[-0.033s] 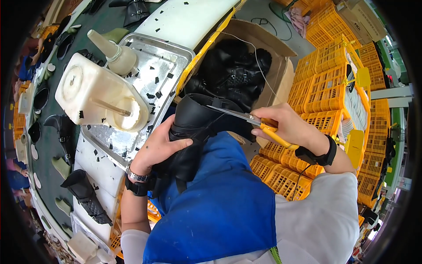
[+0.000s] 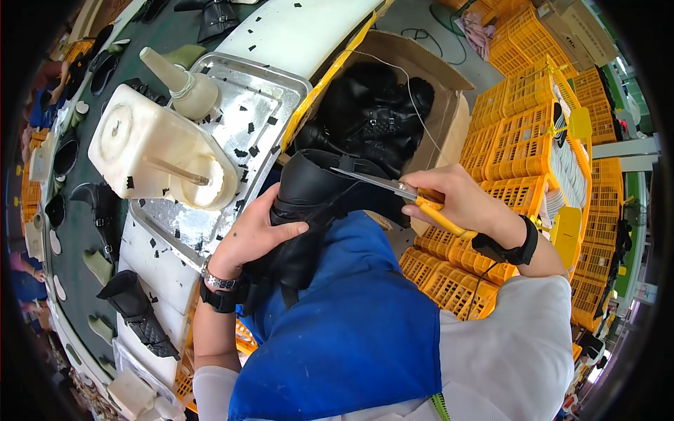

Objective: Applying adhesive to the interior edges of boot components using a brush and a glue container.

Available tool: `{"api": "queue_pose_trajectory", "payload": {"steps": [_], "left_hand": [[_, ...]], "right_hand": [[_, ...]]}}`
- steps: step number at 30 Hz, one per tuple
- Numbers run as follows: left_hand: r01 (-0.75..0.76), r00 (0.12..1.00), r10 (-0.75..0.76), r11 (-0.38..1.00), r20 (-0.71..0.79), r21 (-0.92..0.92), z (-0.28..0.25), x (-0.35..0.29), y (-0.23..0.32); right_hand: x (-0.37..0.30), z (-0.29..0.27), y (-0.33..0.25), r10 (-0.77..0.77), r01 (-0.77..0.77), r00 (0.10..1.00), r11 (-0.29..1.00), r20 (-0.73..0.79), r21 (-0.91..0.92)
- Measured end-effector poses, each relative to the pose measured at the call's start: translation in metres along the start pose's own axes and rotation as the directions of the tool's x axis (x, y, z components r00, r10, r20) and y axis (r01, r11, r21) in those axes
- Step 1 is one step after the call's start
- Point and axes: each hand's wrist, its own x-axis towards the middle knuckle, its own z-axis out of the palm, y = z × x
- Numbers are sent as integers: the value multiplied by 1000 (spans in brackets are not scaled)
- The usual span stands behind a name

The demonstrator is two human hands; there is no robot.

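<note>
A black boot rests over my lap, its open top edge facing away from me. My left hand is wrapped round its shaft, thumb on the near side. In my right hand is a pair of scissors with yellow handles. Their metal blades point left and lie at the boot's upper edge, beside a loose black flap. Whether the blades are touching the leather I cannot tell. Part of the boot's lower end is hidden by my left hand and wrist.
A cardboard box of black boots stands just beyond my hands. On the left, a metal tray holds a white glue container, a bottle and black scraps. Boots lie along a green conveyor. Yellow crates are stacked at right.
</note>
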Motion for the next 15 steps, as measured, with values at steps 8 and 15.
{"api": "queue_pose_trajectory", "payload": {"steps": [8,15], "left_hand": [[-18,1000,17,1000,-19,-10,0,-7,7],[-73,945,-17,962,-327,-261,-22,-85,32]], "right_hand": [[12,-31,49,238,-340,913,893,-332,-295],[80,-53,52,95,-79,988,988,-121,129]]}}
